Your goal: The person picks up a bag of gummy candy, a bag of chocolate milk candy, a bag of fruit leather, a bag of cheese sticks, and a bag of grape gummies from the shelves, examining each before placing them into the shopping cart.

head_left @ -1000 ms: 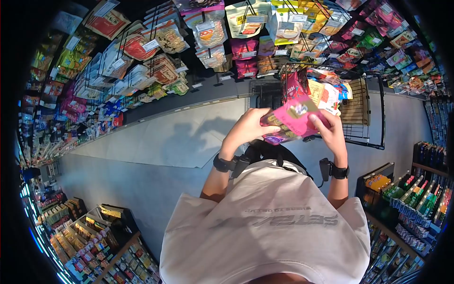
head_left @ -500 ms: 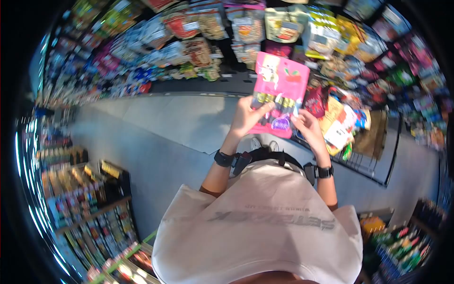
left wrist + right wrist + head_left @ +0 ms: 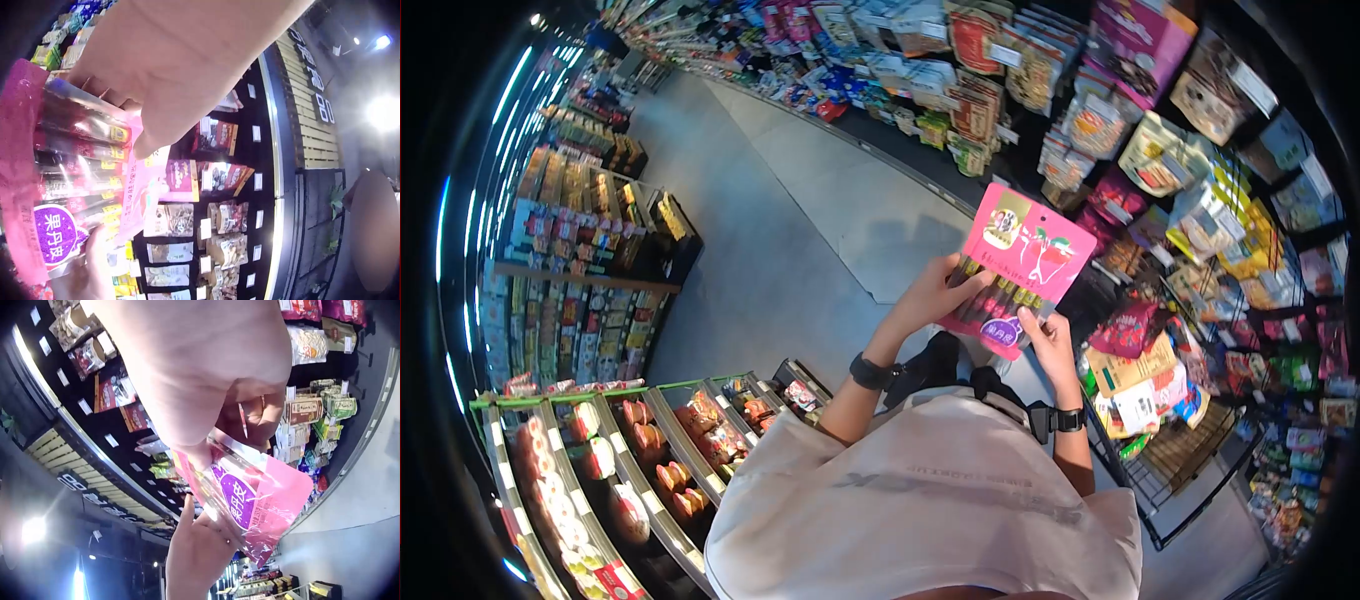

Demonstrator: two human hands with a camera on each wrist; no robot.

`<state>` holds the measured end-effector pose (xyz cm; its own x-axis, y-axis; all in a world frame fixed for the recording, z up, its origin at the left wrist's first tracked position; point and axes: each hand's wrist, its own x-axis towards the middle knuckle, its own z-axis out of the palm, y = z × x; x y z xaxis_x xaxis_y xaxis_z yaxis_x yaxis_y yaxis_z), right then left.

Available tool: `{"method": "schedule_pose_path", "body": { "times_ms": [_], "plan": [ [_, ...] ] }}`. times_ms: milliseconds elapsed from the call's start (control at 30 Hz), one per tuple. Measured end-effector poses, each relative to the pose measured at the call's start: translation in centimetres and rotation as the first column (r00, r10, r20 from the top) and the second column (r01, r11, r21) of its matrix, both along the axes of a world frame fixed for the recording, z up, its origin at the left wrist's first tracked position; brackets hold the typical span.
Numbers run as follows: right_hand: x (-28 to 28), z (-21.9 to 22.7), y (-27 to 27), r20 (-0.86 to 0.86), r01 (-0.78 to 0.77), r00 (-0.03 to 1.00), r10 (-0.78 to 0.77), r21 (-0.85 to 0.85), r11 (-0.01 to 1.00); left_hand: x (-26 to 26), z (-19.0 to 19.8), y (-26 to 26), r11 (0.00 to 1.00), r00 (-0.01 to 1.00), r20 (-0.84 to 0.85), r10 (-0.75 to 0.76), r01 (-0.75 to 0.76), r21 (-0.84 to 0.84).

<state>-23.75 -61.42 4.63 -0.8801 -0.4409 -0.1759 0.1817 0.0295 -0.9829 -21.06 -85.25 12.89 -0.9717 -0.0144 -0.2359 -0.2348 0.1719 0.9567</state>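
Both hands hold a pink snack pouch in front of the white T-shirt, its printed front facing up. Dark wrapped rolls show through a clear window beside a purple label, which reads as fruit leather rolls. My left hand grips the pouch's left edge, thumb over the front. On the lower right edge, my right hand pinches it with the thumb on top and the fingers behind. Up close in the right wrist view, the pouch's glossy pink end sticks out past the right hand.
A wire shopping cart holding several snack packets stands at my right. Hanging snack bags line the wall ahead. Slanted product bins stand close on the left, with grey floor between them and the wall.
The pouch has gone from tilted low over the cart to raised with its front facing up, and away from the cart. The head view has turned left, bringing the bins closer. Both hands keep hold.
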Motion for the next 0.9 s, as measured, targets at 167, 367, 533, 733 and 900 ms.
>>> {"method": "schedule_pose_path", "body": {
  "times_ms": [167, 367, 533, 733, 900],
  "plan": [
    [-1.1, 0.0, -6.9, -0.076, -0.176, 0.980, 0.183, 0.090, 0.980, 2.7, -2.2, -7.3, 0.965, 0.967, -0.064, 0.246, -0.238, 0.112],
    [-0.7, -0.2, -19.7, -0.024, -0.326, 0.945, 0.326, 0.000, 0.945, 5.9, 0.3, -18.7, 0.948, 0.942, -0.110, 0.317, -0.315, 0.035],
    [0.4, 2.7, -27.7, -0.161, -0.367, 0.913, 0.375, 0.073, 0.927, 7.7, 0.3, -27.0, 0.938, 0.910, -0.276, 0.310, -0.341, -0.069],
    [0.4, 4.4, -30.6, -0.227, -0.345, 0.896, 0.381, 0.184, 0.921, 7.4, 0.5, -31.1, 0.943, 0.931, -0.153, 0.331, -0.331, 0.023],
    [0.4, 3.6, -32.0, -0.250, -0.273, 0.915, 0.316, 0.191, 0.943, 6.5, -1.9, -33.0, 0.947, 0.935, -0.153, 0.321, -0.317, 0.050]
  ]
}}
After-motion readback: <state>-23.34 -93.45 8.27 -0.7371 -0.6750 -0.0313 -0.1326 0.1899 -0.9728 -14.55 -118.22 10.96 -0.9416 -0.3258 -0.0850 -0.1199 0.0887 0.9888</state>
